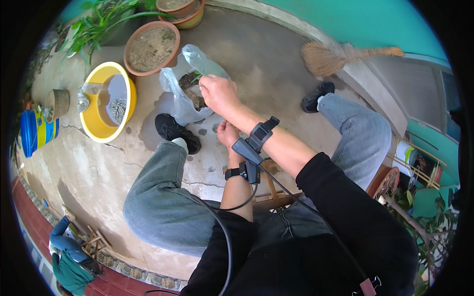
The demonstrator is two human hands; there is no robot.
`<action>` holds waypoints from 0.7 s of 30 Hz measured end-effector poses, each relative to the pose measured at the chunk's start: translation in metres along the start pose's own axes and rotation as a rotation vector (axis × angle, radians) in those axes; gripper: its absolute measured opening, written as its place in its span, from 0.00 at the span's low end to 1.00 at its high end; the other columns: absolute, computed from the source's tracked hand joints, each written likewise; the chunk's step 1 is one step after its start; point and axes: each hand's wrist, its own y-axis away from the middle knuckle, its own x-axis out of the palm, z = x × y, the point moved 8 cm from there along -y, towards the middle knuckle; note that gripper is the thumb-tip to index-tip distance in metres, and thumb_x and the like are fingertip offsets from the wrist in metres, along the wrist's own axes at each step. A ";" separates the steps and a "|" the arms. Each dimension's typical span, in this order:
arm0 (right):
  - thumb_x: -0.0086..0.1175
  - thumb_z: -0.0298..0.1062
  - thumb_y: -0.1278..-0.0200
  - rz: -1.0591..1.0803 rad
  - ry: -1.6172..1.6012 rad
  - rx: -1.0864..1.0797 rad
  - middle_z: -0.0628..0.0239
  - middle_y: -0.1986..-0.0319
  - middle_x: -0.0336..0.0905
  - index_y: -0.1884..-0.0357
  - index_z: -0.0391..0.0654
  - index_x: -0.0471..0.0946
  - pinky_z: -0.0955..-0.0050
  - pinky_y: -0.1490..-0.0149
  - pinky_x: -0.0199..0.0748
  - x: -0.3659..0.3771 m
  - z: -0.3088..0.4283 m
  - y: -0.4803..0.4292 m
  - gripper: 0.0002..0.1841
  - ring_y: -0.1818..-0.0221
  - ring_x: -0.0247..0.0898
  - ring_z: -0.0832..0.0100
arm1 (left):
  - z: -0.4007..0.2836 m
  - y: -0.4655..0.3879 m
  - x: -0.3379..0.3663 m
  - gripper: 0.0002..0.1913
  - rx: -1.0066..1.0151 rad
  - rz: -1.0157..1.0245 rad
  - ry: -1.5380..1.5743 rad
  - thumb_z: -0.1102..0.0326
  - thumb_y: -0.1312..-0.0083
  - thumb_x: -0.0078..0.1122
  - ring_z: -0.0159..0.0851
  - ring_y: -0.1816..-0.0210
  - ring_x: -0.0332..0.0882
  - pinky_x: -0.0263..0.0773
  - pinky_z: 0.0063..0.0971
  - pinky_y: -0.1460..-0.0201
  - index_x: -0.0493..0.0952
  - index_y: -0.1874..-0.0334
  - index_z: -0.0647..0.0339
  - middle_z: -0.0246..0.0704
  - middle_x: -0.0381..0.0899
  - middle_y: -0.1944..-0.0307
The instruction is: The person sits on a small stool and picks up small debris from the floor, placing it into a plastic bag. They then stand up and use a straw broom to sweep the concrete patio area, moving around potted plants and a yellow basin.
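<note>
In front of my feet a translucent plastic bag (177, 101) stands on the concrete floor with its mouth spread. Inside it lie dark soil and a small green-leaved plant (196, 76). My right hand (219, 94) is over the bag's right side, its fingers curled in beside the leaves; whether they grip anything is hidden. Below it, my left hand (227, 134) is partly behind the right forearm, fingers bent, just outside the bag's lower edge; its inner side cannot be seen. Both wrists wear strapped black devices with cables.
A yellow basin (105, 137) with water and a striped cloth stands left, a soil-filled pot (127, 55) above it. A straw broom (322, 59) leans at upper right. A blue-lidded bucket (27, 133) is far left. A person (70, 259) sits at lower left, well apart.
</note>
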 end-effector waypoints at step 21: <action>0.58 0.29 0.45 0.059 -0.619 1.260 0.69 0.80 0.76 0.69 0.42 0.78 0.78 0.80 0.63 0.049 -0.299 0.149 0.03 0.83 0.70 0.78 | -0.067 -0.022 0.109 0.49 -0.198 0.095 -0.075 0.25 0.37 0.29 0.42 0.55 0.74 0.71 0.39 0.48 0.62 0.39 0.73 0.44 0.75 0.50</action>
